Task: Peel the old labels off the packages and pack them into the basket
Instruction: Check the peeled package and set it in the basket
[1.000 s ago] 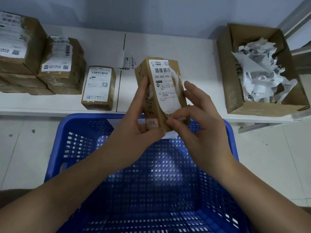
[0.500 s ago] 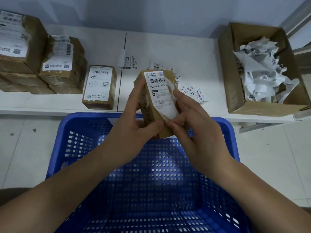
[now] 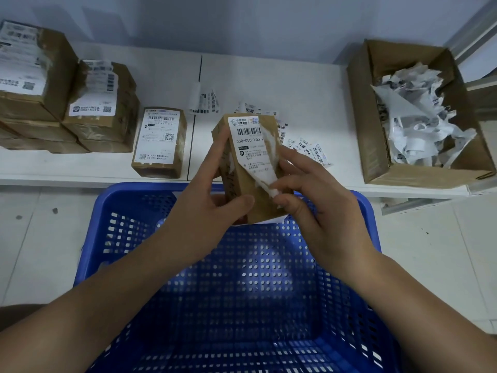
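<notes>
My left hand [image 3: 207,211] grips the brown package [image 3: 248,168] above the blue basket [image 3: 242,292]. My right hand [image 3: 317,208] pinches the lifted lower corner of its white label [image 3: 251,146].

Single head-worn view, forward and down, close above the basket [image 3: 188,189] and shelf [image 3: 295,84].

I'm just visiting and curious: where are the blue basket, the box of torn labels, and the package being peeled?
Basket [image 3: 88,254]: head view, left rim.
Scrap box [image 3: 361,111]: head view, left wall.
Held package [image 3: 258,203]: head view, bare cardboard below its label.
</notes>
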Demonstrator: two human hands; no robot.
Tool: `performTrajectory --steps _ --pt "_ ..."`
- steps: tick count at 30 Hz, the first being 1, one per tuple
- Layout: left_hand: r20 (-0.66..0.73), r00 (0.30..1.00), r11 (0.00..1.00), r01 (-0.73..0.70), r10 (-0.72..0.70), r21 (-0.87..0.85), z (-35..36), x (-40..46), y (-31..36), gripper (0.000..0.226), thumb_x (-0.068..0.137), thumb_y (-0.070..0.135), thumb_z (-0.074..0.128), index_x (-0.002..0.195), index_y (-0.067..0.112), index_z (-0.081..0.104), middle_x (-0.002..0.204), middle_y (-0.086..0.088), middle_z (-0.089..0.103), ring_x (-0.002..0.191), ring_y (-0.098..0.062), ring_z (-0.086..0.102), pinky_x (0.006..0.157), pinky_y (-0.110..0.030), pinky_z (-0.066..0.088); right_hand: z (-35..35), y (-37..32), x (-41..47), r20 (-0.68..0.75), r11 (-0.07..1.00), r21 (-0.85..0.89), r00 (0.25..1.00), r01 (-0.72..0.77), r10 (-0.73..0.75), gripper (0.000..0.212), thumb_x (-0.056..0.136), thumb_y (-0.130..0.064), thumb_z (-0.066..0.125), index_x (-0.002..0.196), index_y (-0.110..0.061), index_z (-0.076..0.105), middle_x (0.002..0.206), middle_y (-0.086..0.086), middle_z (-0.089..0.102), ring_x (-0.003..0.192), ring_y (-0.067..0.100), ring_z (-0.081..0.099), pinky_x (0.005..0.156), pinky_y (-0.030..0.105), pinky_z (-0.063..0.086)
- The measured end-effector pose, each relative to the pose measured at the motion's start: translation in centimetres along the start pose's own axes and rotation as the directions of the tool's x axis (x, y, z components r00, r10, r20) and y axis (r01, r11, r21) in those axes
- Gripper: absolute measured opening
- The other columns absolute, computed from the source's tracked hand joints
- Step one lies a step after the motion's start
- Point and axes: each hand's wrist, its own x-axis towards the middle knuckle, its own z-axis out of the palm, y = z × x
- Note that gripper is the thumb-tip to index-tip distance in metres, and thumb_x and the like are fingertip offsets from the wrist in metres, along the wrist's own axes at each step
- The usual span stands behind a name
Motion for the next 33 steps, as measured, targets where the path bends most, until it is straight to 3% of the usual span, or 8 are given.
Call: performTrajectory --steps 3,7,12,16,23,25,30,33 --pt "0.003 1.0 1.0 -0.014 0.014 0.003 0.0 0.0 -0.2 0.098 0.093 -0.003 0.065 0.154 0.057 0.017 0.14 0.031 0.049 0.111 0.013 0.061 0.076 -0.017 0.058 0.1 0.0 -0.1 -0.01 1.0 -0.031 1.0 0.001 -0.001 0.022 0.087 -0.022 0.076 0.1 -0.004 0.073 0.146 0.006 0.054 0.135 0.012 0.053 0.105 0.016 0.043" --pt "0.008 1.0 1.0 -0.005 0.005 0.023 0.0 0.1 -0.4 0.097 0.095 -0.001 0.065 0.155 0.057 0.015 0.136 0.038 0.047 0.114 0.008 0.063 0.078 -0.015 0.057 0.0 -0.3 -0.1 -0.083 0.999 0.02 0.996 -0.032 0.034 0.008 0.088 -0.005 0.076 0.095 -0.004 0.072 0.138 0.005 0.059 0.128 0.014 0.06 0.1 0.025 0.052" --pt "0.006 1.0 1.0 0.006 -0.006 0.021 0.0 0.1 -0.5 0.099 0.095 -0.001 0.064 0.154 0.059 0.013 0.122 0.048 0.051 0.11 0.003 0.067 0.076 -0.016 0.057 0.2 -0.4 -0.4 -0.091 0.993 0.053 0.99 -0.107 0.112 0.009 0.088 0.0 0.075 0.094 -0.007 0.075 0.104 0.001 0.076 0.117 0.002 0.066 0.093 0.026 0.057" --pt "0.018 1.0 0.999 0.0 -0.001 0.043 -0.2 0.2 -0.3 0.1 0.095 -0.003 0.063 0.154 0.06 0.013 0.115 0.055 0.052 0.111 0.002 0.067 0.075 -0.016 0.058 0.0 -0.1 -0.2 -0.08 0.982 0.114 0.984 -0.152 0.162 0.009 0.09 0.001 0.073 0.092 -0.008 0.074 0.097 0.001 0.077 0.109 0.007 0.07 0.087 0.032 0.06" --pt "0.022 0.998 0.999 0.052 -0.052 0.0 -0.7 0.4 -0.5 0.091 0.097 0.005 0.064 0.15 0.064 0.021 0.122 0.034 0.056 0.102 -0.006 0.073 0.074 -0.022 0.06 -0.6 0.6 -0.1 -0.119 0.985 0.112 0.983 -0.13 0.143 0.02 0.095 0.0 0.06 0.094 -0.019 0.063 0.092 0.005 0.066 0.084 0.029 0.068 0.064 0.049 0.054" --pt "0.028 0.998 0.998 0.063 -0.063 -0.003 -1.0 0.4 -0.5 0.086 0.097 0.009 0.064 0.15 0.063 0.023 0.121 0.029 0.058 0.1 -0.007 0.073 0.073 -0.024 0.061 -1.0 0.3 0.2 -0.153 0.981 0.142 0.976 -0.131 0.152 0.023 0.096 -0.001 0.055 0.095 -0.024 0.057 0.095 0.0 0.062 0.083 0.021 0.067 0.063 0.047 0.056" --pt "0.037 0.997 0.998 0.064 -0.063 -0.005 -1.1 0.3 -0.7 0.088 0.096 0.01 0.065 0.149 0.065 0.021 0.132 0.025 0.055 0.104 -0.011 0.073 0.079 -0.03 0.063 -1.1 -0.4 0.2 -0.083 0.979 0.146 0.984 -0.143 0.156 0.021 0.097 -0.009 0.059 0.101 -0.029 0.057 0.096 -0.002 0.065 0.087 0.011 0.07 0.063 0.015 0.05" --pt "0.029 0.999 0.999 0.038 -0.038 0.0 -1.0 0.4 -0.9 0.09 0.098 0.008 0.064 0.149 0.066 0.018 0.137 0.027 0.05 0.108 -0.01 0.071 0.078 -0.029 0.062 -0.9 -0.6 0.2 -0.034 0.985 0.145 0.994 -0.096 0.102 0.014 0.095 -0.014 0.067 0.107 -0.021 0.066 0.106 -0.003 0.071 0.102 0.014 0.07 0.076 0.025 0.059"
